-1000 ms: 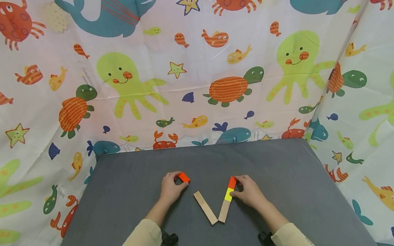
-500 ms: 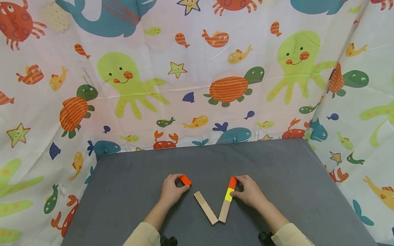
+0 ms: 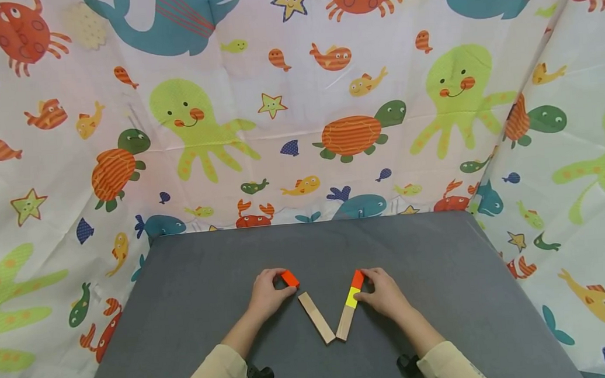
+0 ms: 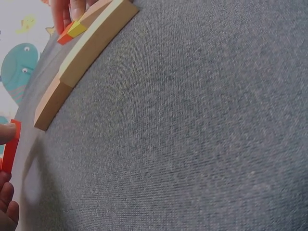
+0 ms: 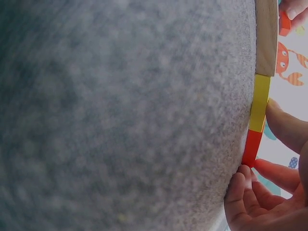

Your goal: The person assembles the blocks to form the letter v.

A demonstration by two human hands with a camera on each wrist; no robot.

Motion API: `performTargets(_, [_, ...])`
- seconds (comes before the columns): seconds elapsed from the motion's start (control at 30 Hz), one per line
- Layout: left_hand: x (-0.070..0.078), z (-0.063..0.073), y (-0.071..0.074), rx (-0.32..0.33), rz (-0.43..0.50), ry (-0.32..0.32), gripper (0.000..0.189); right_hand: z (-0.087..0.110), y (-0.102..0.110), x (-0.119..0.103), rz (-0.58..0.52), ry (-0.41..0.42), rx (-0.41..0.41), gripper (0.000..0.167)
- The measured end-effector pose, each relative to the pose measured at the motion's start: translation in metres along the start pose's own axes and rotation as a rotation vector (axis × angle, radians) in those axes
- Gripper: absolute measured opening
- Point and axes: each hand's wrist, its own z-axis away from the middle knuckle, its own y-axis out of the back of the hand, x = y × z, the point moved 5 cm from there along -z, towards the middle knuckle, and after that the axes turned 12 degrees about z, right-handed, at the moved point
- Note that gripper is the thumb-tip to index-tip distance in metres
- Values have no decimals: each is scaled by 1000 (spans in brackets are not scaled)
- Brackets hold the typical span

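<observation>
My left hand (image 3: 266, 294) pinches a red block (image 3: 290, 278) between thumb and fingers, just beyond the far end of the left wooden strip (image 3: 316, 318). That strip leans towards a shorter wooden block (image 3: 346, 323), their near ends meeting in a V. In the left wrist view a seam crosses the strip. A yellow block (image 5: 260, 103) continues the right arm, then a second red block (image 5: 251, 148) at its far end. My right hand (image 3: 389, 293) grips this end: the thumb is against the yellow block's side, the index fingertip at the red block's outer end.
Grey cloth covers the table (image 3: 207, 254). Behind and at both sides hangs a curtain (image 3: 302, 189) printed with sea animals. A black device (image 3: 260, 376) sits at the left wrist, and another black device (image 3: 408, 366) at the right.
The left hand has carried its red block a little to the right and nearer, closer to the far end of the left wooden strip. The right hand holds its place.
</observation>
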Motion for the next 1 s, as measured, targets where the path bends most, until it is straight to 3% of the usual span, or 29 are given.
performTargets(0.3, [7, 4, -6, -41, 17, -1, 50, 0, 1, 1, 3, 5, 10, 72])
performTargets(1.0, [-4, 4, -18, -71, -4, 6, 52, 2, 0, -1, 3, 10, 11, 73])
